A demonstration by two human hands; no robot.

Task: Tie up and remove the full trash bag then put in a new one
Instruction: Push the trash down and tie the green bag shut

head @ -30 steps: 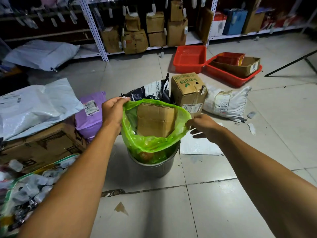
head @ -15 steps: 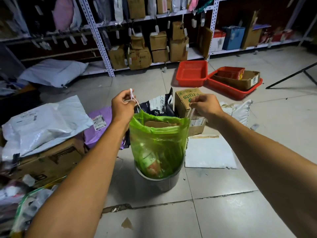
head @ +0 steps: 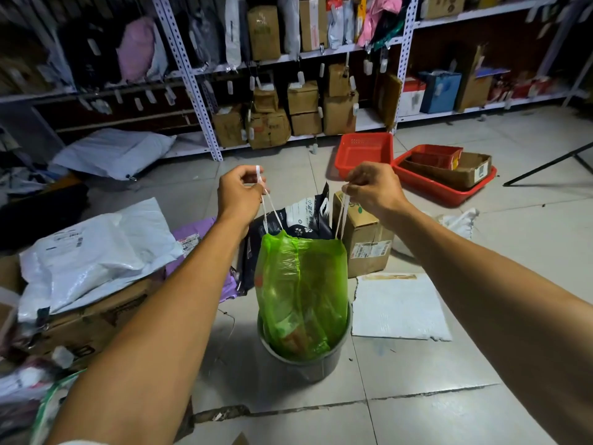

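Note:
A full green trash bag (head: pixel 301 290) stands in a small grey metal bin (head: pixel 308 364) on the tiled floor, its upper part lifted well above the rim. Two white drawstrings run up from the bag's gathered mouth. My left hand (head: pixel 239 192) pinches the left drawstring (head: pixel 268 207) above the bag. My right hand (head: pixel 373 186) pinches the right drawstring (head: pixel 341 216). Both strings are taut and the mouth is nearly drawn closed.
Behind the bin sit a black pet-food bag (head: pixel 298 216) and a cardboard box (head: pixel 365 242). A white foam sheet (head: pixel 398 306) lies to the right. White and purple parcels (head: pixel 96 248) pile up on the left. Red baskets (head: pixel 365 152) and shelving (head: pixel 288 91) stand further back.
Both hands went from gripping the bag's open rim to pulling the drawstrings upward. The bag rose out of the bin and its mouth cinched nearly closed over the cardboard inside.

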